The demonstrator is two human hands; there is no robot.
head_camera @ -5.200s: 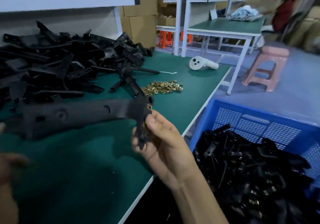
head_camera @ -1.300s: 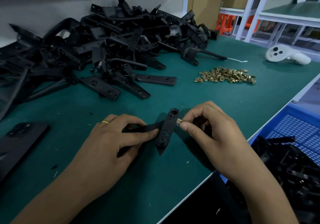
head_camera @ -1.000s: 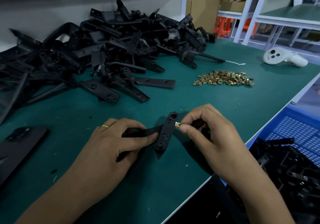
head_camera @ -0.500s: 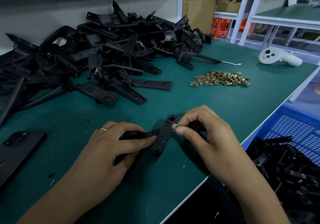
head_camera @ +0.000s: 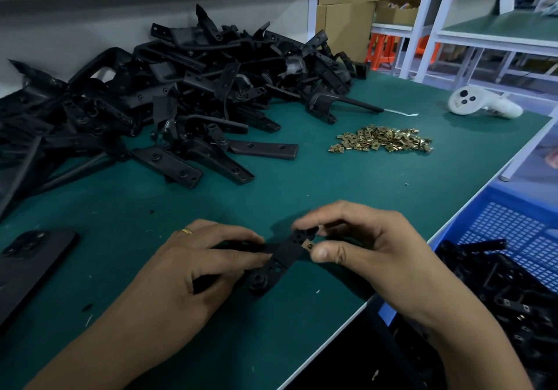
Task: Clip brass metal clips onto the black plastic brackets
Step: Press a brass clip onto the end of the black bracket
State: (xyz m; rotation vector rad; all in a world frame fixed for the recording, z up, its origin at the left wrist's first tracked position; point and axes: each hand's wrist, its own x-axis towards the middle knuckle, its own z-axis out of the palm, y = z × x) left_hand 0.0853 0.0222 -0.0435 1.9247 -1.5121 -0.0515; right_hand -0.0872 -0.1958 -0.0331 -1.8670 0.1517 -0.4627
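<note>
Since a moment ago, our right hand has pushed the small brass metal clip further onto the black plastic bracket gripped by our left hand; seating looks nearly done.

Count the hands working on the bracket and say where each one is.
2. The left hand grips the bracket by its arm; the right hand pinches its upper end, thumb against a brass clip. No other hands show.

Left hand grips black plastic bracket; right hand presses small brass metal clip against it.
</note>
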